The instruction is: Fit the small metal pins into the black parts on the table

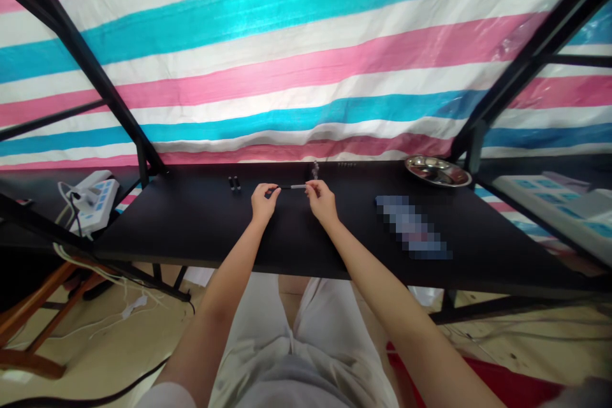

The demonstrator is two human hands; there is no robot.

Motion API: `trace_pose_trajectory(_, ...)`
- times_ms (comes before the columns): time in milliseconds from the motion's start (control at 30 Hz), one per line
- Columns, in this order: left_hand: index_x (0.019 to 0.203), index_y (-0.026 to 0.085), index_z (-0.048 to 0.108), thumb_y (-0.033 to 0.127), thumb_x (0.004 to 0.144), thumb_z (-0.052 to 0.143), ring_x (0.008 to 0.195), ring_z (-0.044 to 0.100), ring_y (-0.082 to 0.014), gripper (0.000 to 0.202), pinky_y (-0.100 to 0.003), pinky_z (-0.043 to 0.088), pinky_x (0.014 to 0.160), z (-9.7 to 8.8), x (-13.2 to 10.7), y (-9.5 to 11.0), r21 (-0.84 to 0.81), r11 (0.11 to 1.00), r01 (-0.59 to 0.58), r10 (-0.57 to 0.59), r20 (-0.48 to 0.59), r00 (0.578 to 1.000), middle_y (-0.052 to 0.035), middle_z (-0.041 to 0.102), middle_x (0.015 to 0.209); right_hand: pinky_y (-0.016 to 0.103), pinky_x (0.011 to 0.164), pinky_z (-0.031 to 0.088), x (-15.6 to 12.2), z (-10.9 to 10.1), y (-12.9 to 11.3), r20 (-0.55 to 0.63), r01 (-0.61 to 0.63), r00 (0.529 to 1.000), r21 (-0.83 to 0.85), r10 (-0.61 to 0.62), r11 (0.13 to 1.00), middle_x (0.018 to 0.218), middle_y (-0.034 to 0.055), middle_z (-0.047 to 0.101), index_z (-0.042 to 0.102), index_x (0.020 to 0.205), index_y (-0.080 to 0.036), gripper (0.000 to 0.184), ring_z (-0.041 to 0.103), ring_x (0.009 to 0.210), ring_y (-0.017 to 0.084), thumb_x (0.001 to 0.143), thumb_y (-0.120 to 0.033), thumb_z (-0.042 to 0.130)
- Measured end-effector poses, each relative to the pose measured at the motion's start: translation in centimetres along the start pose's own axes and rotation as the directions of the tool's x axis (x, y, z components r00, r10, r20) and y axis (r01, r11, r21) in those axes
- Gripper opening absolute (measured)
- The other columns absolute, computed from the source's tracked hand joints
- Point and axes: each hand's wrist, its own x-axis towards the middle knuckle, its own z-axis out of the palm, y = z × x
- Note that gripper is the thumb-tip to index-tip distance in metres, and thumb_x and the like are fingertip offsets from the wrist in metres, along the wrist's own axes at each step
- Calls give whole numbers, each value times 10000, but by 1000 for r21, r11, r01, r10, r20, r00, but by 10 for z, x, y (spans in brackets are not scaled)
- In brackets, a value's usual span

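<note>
Between my two hands, just above the black table, runs a thin pen-like stick [297,187], dark on its left part and pale grey on its right. My left hand [264,201] pinches the dark end between thumb and fingertips. The pale end is pinched by my right hand [322,201]. Two short dark pieces with light ends [234,183] lie side by side on the table, left of my left hand. Behind my right hand is a small clear, lumpy heap [315,169], too small to make out. A row of tiny pieces [347,164] lies near the back edge.
A round shiny metal dish [437,172] stands at the back right of the black table [191,223]. In front of it is a blurred-out bluish item [412,227]. White power strips lie beyond both sides, the left one [98,204] with cables. Black frame bars flank a striped sheet.
</note>
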Motion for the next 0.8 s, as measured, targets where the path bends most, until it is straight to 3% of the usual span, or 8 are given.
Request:
trace_pose_trajectory(333, 852, 191, 681, 246, 765, 599, 714, 582, -117, 132, -272, 480, 726, 1, 0, -3, -47, 999, 20, -17, 81, 997, -37, 647, 871, 288, 632, 461, 2, 4, 7, 8, -51, 999, 116, 50, 992, 701, 15, 580, 547, 900, -183, 283, 533, 611, 128, 810, -436, 457)
trace_pose_trajectory(633, 793, 178, 679, 246, 744, 621, 723, 589, -126, 102, -283, 470, 718, 2, -1, 1, -45, 999, 23, -16, 145, 989, -36, 657, 841, 290, 599, 465, 4, 5, 8, -75, -81, 992, 202, 98, 976, 666, 10, 570, 522, 878, -180, 297, 519, 579, 120, 789, -460, 477)
trace_pose_trajectory(800, 785, 177, 674, 250, 740, 624, 731, 591, -130, 100, -285, 470, 721, 3, -3, 3, -67, 998, -11, 23, 188, 982, -33, 649, 800, 285, 599, 459, 1, 6, 8, 24, -78, 997, 207, 74, 975, 659, 5, 570, 536, 863, -178, 299, 525, 572, 118, 779, -463, 504)
